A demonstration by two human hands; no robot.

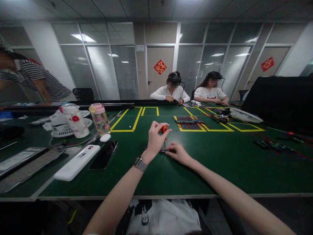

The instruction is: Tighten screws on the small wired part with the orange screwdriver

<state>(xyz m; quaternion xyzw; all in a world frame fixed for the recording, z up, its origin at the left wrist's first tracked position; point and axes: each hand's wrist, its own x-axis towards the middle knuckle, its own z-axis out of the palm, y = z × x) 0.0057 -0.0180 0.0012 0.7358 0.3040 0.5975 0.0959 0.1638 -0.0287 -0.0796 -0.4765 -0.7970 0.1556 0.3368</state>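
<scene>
My left hand point(157, 137), with a watch on its wrist, grips the orange handle of a screwdriver point(164, 130) between thumb and fingers. The screwdriver stands upright, its thin shaft pointing down at a small circuit board point(163, 150) on the green table. Low on the table, my right hand point(178, 152) pinches the right side of that board with its fingers closed. Part of the board is hidden behind my hands, and I cannot make out its details.
Wired circuit boards point(188, 123) lie beyond my hands, with more boards point(281, 147) at the right. To the left are a black phone point(104, 156), a white power bank point(77, 163), a pink-lidded bottle point(99, 120) and a white bottle point(77, 122). Two people sit opposite; another leans at far left.
</scene>
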